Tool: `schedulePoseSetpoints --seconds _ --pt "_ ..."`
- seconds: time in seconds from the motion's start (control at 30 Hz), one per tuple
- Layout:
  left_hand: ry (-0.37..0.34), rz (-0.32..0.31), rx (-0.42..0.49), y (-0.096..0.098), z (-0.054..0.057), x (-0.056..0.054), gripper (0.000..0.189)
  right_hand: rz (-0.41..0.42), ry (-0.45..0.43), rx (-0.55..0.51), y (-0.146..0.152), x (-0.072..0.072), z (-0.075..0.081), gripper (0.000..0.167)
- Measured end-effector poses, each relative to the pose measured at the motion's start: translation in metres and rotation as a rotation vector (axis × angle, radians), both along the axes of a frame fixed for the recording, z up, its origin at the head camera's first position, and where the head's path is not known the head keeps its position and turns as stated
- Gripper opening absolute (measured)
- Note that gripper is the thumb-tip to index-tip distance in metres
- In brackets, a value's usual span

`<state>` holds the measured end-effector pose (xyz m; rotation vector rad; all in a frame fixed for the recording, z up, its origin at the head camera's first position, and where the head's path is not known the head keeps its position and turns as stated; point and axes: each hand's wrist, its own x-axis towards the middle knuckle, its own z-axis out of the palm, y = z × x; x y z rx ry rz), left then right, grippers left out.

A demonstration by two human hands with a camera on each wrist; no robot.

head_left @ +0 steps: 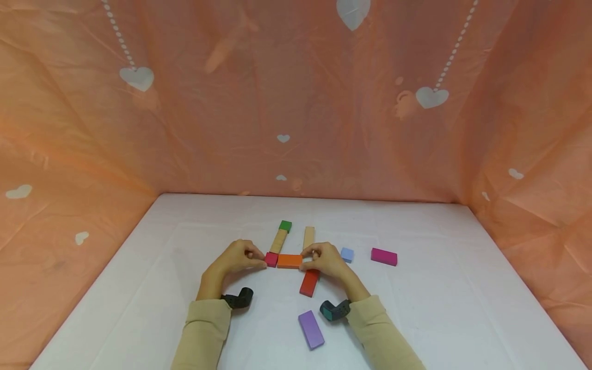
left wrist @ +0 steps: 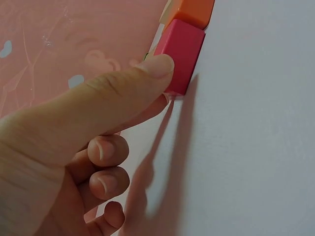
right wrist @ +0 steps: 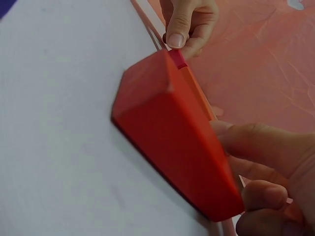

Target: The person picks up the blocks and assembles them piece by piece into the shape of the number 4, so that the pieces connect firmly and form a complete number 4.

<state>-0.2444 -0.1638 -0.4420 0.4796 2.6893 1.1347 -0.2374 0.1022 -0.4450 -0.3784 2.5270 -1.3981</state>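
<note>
My left hand [head_left: 238, 257] pinches a small crimson block [head_left: 271, 259] between thumb and index finger; its other fingers are curled in the left wrist view. Against the crimson block, end to end, lies an orange rectangular block [head_left: 289, 261]. At the orange block's right end, my right hand [head_left: 326, 259] holds it between thumb and index finger. A red block [head_left: 309, 283] lies just below the right hand and looms large in the right wrist view. Behind the crimson block, a plain wooden block [head_left: 278, 241] runs back to a green cube [head_left: 285, 225].
Another plain wooden block [head_left: 309, 236] lies behind the right hand. To the right are a light blue cube [head_left: 347, 255] and a magenta block [head_left: 384, 257]. A purple block [head_left: 311, 330] lies nearer me. Orange cloth [head_left: 296, 169] hangs around the white table [head_left: 416, 318].
</note>
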Motion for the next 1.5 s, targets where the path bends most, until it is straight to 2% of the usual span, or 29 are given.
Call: schedulePoseSetpoints --seconds 0.23,0.47,0.57,0.73,0.9,1.03,1.5 --pt "-0.012 -0.007 0.015 -0.001 0.0 0.0 0.02 0.002 -0.001 -0.005 0.0 0.0 0.0 0.03" --pt "-0.021 0.024 0.016 -0.001 0.002 0.001 0.022 0.005 -0.005 0.006 0.0 0.0 -0.001 0.031" --pt "0.009 0.026 0.022 0.0 0.005 0.001 0.025 0.007 -0.007 0.006 0.0 0.0 -0.001 0.031" --pt "0.075 -0.008 0.06 0.005 0.008 0.001 0.028 0.009 -0.002 0.008 0.0 0.0 0.0 0.03" --pt "0.076 -0.051 0.127 0.012 0.003 -0.001 0.031 0.004 -0.005 0.006 0.0 0.0 0.0 0.03" --pt "0.109 -0.097 0.163 0.017 -0.003 -0.002 0.032 0.015 0.003 0.003 0.001 0.0 0.0 0.031" --pt "0.127 -0.11 0.103 0.027 -0.008 -0.001 0.032 0.005 0.013 -0.048 0.009 0.002 0.0 0.036"
